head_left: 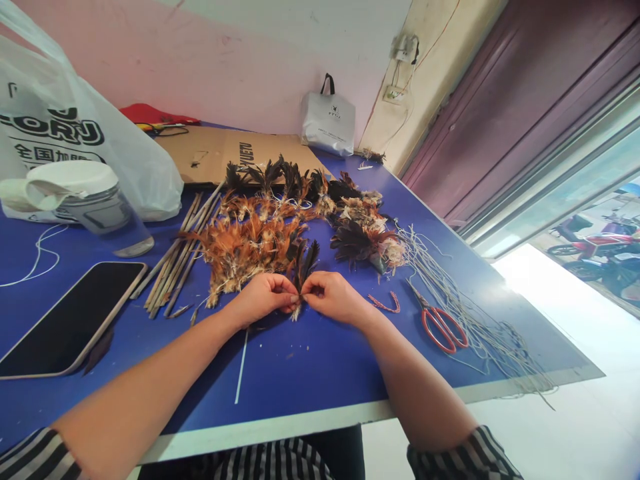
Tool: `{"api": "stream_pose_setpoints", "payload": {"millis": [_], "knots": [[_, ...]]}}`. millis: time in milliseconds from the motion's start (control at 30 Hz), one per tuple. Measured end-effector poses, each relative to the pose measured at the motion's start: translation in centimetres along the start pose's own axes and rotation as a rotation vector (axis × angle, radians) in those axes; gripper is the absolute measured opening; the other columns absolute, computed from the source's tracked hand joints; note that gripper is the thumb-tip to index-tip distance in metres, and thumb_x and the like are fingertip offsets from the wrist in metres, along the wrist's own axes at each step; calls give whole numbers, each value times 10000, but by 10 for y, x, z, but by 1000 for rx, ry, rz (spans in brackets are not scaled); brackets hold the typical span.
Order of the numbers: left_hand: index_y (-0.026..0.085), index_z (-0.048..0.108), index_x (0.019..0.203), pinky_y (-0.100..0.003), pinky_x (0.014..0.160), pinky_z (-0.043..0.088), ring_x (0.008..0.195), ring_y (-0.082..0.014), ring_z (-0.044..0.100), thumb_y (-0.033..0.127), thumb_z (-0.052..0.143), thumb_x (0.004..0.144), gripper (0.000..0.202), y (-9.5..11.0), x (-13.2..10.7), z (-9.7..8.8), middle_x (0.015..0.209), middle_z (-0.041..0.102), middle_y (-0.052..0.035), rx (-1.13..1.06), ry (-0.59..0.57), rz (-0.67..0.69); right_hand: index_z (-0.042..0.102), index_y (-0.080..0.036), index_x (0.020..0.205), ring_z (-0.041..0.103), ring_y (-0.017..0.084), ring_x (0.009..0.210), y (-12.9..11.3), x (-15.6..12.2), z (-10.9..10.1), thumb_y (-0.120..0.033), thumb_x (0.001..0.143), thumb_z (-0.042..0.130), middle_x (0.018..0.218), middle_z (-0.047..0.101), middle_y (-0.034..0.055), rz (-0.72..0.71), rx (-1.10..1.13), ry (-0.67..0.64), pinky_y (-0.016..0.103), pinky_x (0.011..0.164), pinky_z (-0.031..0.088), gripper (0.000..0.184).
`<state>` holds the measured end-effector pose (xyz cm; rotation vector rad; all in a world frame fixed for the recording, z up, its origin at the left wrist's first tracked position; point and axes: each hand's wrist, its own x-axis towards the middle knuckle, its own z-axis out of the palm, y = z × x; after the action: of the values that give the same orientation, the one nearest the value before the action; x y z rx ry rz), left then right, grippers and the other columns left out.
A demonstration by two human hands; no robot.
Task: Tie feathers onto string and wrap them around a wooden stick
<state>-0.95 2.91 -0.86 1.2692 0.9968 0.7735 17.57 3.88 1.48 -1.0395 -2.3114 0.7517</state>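
"Where are the left hand [267,295] and right hand [331,293]?"
"Together over the worktop [315,373], back from its near edge; each grip is pinched closed on one small bundle of dark feathers [305,265], its pale ends toward that near edge."
"And around them?"
"Orange-brown feather bunches [250,248] lie just beyond, toward the far edge; red-handled scissors [444,329] lie nearer the right edge; pale cords [493,340] trail beside them toward the near right corner."

Black and grey striped sleeves [466,460]
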Motion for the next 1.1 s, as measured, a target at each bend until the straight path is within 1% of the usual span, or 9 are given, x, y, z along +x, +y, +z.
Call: {"api": "stream_pose_setpoints", "payload": {"millis": [67, 233, 433, 567, 733, 967, 1100], "knots": [[125, 620, 691, -241, 591, 470, 564, -109, 587, 303, 711, 630, 208, 0, 0, 0, 613, 651, -28, -14, -2, -7, 629, -160, 712, 534, 106, 632, -1, 0, 1, -81, 693, 526, 715, 608, 14, 21, 36, -5, 212, 601, 405, 131], [121, 617, 681, -233, 585, 466, 555, -104, 585, 262, 711, 622, 180, 0, 0, 0, 591, 645, -22, -27, 0, -4, 632, -162, 817, 551, 96, 586, 1, -1, 4, -127, 705, 540, 725, 624, 9, 127, 124, -27, 196, 545, 417, 149], [116, 622, 685, -229, 578, 467, 544, -99, 580, 249, 704, 621, 169, 2, -1, 2, 595, 645, -22, -2, 7, -8, 648, -160, 730, 539, 98, 624, 1, 0, 3, -93, 702, 536, 729, 617, 13, 13, 36, 4, 210, 600, 415, 134], [115, 621, 678, -233, 580, 477, 547, -103, 588, 256, 708, 616, 177, 3, 0, 1, 590, 648, -22, -5, 8, -20, 640, -154, 724, 534, 96, 634, 0, 0, 2, -86, 704, 530, 728, 610, 11, 10, 39, -15, 202, 603, 410, 130], [115, 612, 674, -228, 584, 484, 551, -101, 595, 267, 724, 603, 202, 3, 1, 0, 589, 653, -22, -61, 9, -47, 623, -140, 712, 507, 85, 627, -3, -1, -1, -77, 700, 532, 728, 591, 5, 18, 44, -35, 196, 600, 401, 112], [114, 609, 687, -247, 592, 491, 549, -107, 597, 267, 746, 580, 233, 4, 1, -1, 584, 654, -27, -84, 23, -64, 627, -147, 713, 529, 100, 721, -1, -1, -1, -64, 683, 561, 817, 580, 24, -77, 58, -45, 202, 642, 424, 111], [117, 605, 695, -246, 578, 482, 520, -95, 572, 247, 742, 581, 220, 4, 0, -1, 567, 633, -6, -43, 25, -49, 643, -151, 715, 536, 104, 742, 0, -2, -1, -79, 690, 572, 838, 578, 29, -94, 65, -58, 201, 635, 426, 104]]}}
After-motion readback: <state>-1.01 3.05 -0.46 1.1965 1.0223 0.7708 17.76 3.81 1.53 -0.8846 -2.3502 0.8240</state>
